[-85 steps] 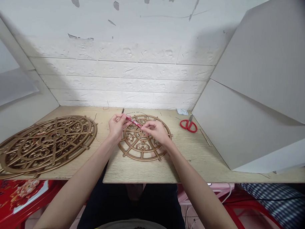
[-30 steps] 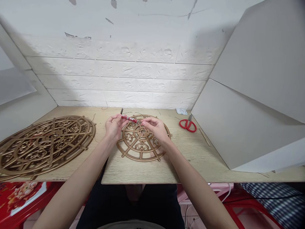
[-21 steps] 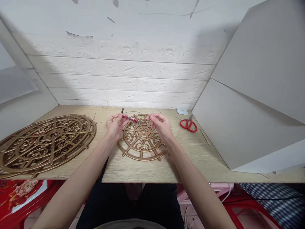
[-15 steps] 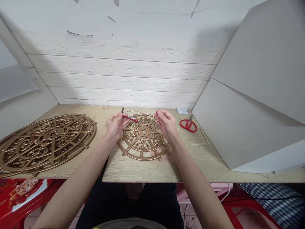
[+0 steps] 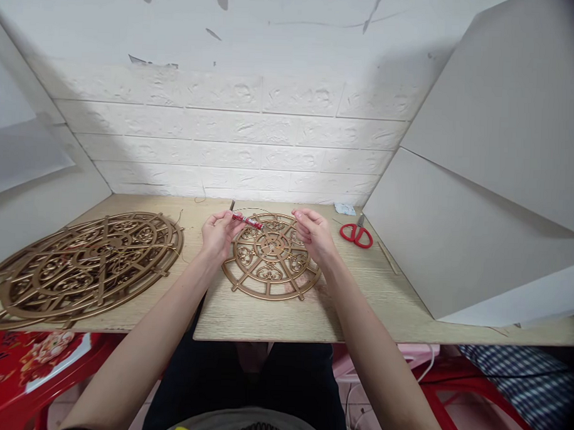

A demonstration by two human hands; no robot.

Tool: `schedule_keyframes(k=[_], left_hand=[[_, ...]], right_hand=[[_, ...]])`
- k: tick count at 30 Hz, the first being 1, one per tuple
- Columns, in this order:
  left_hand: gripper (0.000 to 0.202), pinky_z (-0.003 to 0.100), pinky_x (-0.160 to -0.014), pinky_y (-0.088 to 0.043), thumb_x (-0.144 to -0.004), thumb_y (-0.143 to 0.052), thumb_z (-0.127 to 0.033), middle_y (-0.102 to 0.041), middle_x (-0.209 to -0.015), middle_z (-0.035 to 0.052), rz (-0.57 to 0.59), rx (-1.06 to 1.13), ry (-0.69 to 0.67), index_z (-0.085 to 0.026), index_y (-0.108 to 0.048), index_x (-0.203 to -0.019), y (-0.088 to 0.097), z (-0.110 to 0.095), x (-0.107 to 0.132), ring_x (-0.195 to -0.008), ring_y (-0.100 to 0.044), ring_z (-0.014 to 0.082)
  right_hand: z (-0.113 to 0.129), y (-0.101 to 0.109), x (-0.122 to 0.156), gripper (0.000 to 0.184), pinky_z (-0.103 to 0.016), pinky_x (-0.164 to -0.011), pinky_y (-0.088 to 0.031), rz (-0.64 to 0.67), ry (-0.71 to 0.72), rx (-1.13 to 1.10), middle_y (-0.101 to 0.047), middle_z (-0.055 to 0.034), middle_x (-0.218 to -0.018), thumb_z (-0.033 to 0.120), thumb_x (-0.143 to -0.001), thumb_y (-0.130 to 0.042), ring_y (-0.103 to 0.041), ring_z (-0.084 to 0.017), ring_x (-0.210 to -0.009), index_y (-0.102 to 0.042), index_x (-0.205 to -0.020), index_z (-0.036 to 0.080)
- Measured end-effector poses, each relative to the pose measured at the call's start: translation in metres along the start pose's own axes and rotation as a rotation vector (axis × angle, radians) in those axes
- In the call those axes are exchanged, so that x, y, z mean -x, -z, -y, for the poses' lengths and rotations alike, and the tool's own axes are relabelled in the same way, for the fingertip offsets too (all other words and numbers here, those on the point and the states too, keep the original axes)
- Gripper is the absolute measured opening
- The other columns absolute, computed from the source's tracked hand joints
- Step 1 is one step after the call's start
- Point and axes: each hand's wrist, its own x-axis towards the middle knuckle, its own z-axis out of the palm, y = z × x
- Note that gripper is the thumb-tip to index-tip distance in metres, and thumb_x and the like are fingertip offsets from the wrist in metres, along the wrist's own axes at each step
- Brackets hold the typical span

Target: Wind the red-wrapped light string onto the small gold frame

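My left hand (image 5: 219, 233) pinches a thin red stick-like piece (image 5: 246, 221) over the left edge of a small round gold openwork disc (image 5: 272, 257) that lies flat on the wooden table (image 5: 264, 314). A thin dark thread arcs from the red piece across the disc's far rim. My right hand (image 5: 314, 233) hovers over the disc's right side with its fingers pinched together, seemingly on that thread, though this is too fine to be sure.
A larger gold openwork disc (image 5: 85, 264) lies at the table's left. Red-handled scissors (image 5: 356, 233) and a thin wooden stick (image 5: 386, 257) rest at the right, next to leaning grey boards (image 5: 476, 203). A white brick-pattern wall stands behind. Red stools (image 5: 22, 369) show below.
My right hand left the red piece and moved right across the disc, fingers still pinched. My left hand stays put with the red piece.
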Motion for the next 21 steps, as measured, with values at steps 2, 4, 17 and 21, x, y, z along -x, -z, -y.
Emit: schedule_keyframes(k=[2,4,17,21], left_hand=[[0.013,0.035,-0.074,-0.054,-0.077,-0.057,-0.005,-0.067,-0.070,0.0061,0.001,0.001,0.007,-0.015,-0.049,-0.073,0.000,0.000,0.000,-0.065,-0.067,0.0154],[0.013,0.035,-0.074,-0.053,-0.077,-0.057,-0.006,-0.068,-0.070,0.0067,0.006,-0.001,0.011,-0.015,-0.050,-0.073,0.000,0.000,0.000,-0.067,-0.067,0.0162],[0.012,0.035,-0.075,-0.054,-0.078,-0.055,-0.003,-0.066,-0.067,0.0054,0.079,-0.050,0.045,-0.013,-0.049,-0.073,-0.001,0.004,0.001,-0.064,-0.066,0.0141],[0.014,0.035,-0.073,-0.055,-0.076,-0.059,-0.005,-0.067,-0.069,0.0066,0.104,-0.061,0.019,-0.013,-0.049,-0.071,-0.001,0.007,0.003,-0.067,-0.067,0.0153]], right_hand=[[-0.004,-0.001,0.000,0.028,-0.022,-0.040,-0.019,0.043,-0.006,0.111,-0.038,0.0079,-0.047,0.040,-0.062,-0.074,-0.022,-0.004,-0.041,-0.064,-0.075,0.017],[-0.009,-0.003,0.001,0.027,-0.022,-0.046,-0.031,0.110,0.015,0.227,-0.052,0.0040,-0.056,0.039,-0.063,-0.074,-0.038,-0.006,-0.047,-0.066,-0.074,0.016],[-0.017,-0.011,0.006,0.026,-0.022,-0.044,-0.036,0.198,-0.055,0.434,-0.057,0.0014,-0.055,0.038,-0.066,-0.070,-0.042,-0.006,-0.044,-0.069,-0.074,0.013],[-0.022,-0.009,0.003,0.026,-0.021,-0.044,-0.037,0.194,-0.085,0.396,-0.058,0.0007,-0.056,0.037,-0.066,-0.070,-0.045,-0.007,-0.046,-0.068,-0.074,0.013]])
